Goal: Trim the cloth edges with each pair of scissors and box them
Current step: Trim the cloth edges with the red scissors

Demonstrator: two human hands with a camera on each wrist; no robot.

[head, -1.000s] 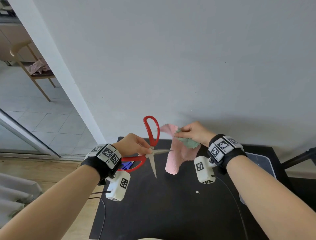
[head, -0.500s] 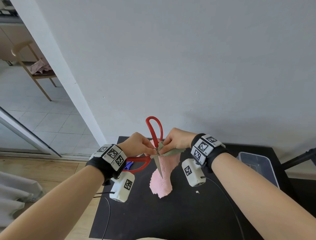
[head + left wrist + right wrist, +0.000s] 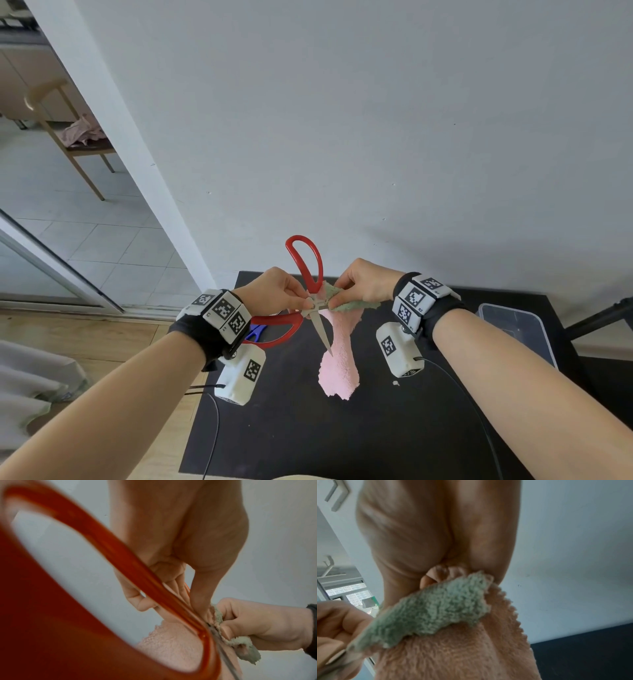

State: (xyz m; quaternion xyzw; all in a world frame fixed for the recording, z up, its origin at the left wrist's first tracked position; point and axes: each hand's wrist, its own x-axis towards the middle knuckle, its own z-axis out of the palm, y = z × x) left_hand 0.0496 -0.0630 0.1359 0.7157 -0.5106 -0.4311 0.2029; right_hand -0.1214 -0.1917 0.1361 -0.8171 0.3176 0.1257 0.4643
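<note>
Red-handled metal scissors (image 3: 310, 291) are held above the black worktop (image 3: 294, 425) by the left hand (image 3: 274, 291), whose fingers (image 3: 137, 601) curl around the handles near the pivot; the blades point down. The right hand (image 3: 363, 282) pinches a fluffy pink cloth with a green patch (image 3: 340, 356) just beside the blades, and the cloth hangs down. A clear plastic box (image 3: 513, 329) stands at the right of the worktop.
</note>
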